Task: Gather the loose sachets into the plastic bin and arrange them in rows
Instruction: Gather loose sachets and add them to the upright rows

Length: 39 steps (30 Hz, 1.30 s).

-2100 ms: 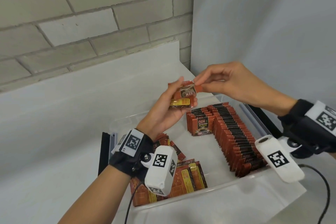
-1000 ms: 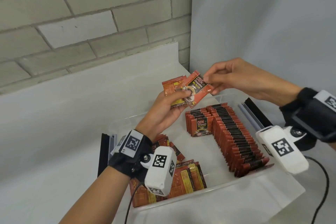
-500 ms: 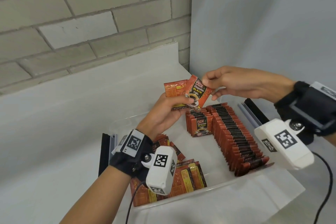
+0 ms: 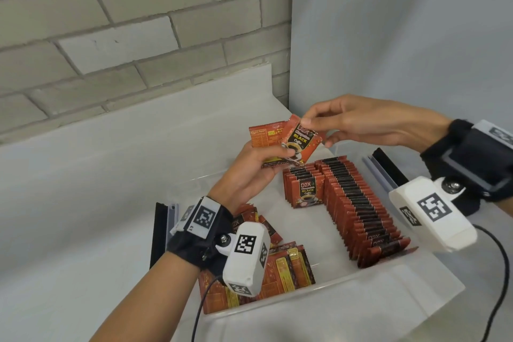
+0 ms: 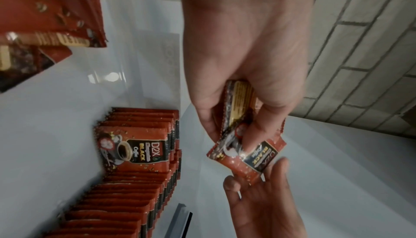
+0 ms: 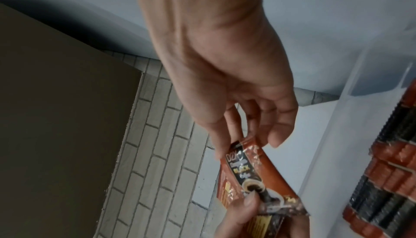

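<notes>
Above the clear plastic bin (image 4: 341, 283) my left hand (image 4: 258, 164) grips a small stack of red coffee sachets (image 4: 265, 137), thumb pressed on the front one. My right hand (image 4: 327, 122) pinches the top corner of that front sachet (image 4: 301, 143), which is tilted and shows its black label. In the left wrist view the left hand (image 5: 243, 113) holds the sachet (image 5: 252, 158) by its lower part, with the right hand (image 5: 258, 185) at its far end. The right wrist view shows the right hand (image 6: 243, 135) on the sachet (image 6: 252, 176). A long row of upright sachets (image 4: 358, 208) fills the bin's right side, with a short row (image 4: 304, 189) beside it.
Loose sachets (image 4: 280, 272) lie in a heap in the bin's near left corner, partly under my left wrist. A black and grey bar (image 4: 161, 230) lies left of the bin, another (image 4: 385, 172) at its right. A brick wall (image 4: 111, 22) stands behind the white counter (image 4: 83, 175).
The right hand has lifted the front sachet off the left hand's stack and tilted it face out, its wrist swinging lower and rightward. The left hand has stayed almost still.
</notes>
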Motion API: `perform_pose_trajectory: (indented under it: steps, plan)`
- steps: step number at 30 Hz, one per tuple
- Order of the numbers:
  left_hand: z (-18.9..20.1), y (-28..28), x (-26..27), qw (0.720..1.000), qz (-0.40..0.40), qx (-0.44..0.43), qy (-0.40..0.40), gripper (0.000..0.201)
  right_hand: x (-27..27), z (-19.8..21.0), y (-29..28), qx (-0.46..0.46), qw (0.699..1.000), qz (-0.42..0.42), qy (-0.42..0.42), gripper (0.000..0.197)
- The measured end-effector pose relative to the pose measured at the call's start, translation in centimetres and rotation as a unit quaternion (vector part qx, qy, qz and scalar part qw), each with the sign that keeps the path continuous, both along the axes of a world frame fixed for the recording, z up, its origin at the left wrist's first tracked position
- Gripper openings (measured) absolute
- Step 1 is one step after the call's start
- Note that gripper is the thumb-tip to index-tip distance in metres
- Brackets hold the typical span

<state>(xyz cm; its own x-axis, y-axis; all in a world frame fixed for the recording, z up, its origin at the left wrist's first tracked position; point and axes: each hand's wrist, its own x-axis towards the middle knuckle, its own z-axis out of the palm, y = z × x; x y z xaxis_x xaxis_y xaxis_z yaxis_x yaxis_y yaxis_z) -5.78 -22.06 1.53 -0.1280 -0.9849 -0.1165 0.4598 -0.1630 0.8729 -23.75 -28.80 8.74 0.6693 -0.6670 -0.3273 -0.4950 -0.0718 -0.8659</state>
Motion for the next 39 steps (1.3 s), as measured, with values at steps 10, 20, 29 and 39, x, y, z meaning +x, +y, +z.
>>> perform_pose_trajectory:
  steps: [10,20,29,39]
  plan:
    - [0.2,-0.5,0.4,0.990,0.098,0.048,0.094,0.013,-0.2,-1.5,-0.2,-0.129,0.982,0.036,0.134,0.005]
    - [0.3,-0.4,0.4,0.987,0.101,0.069,0.107,0.011,1.6,-3.8,0.4,-0.290,0.917,0.117,0.249,0.014]
    - [0.4,-0.3,0.4,0.986,0.096,0.082,0.111,0.011,1.9,-4.1,0.6,-0.278,0.903,0.135,0.297,0.019]
    - [0.4,-0.2,0.4,0.986,0.084,0.083,0.116,0.013,2.2,-4.5,0.5,-0.287,0.887,0.161,0.325,0.019]
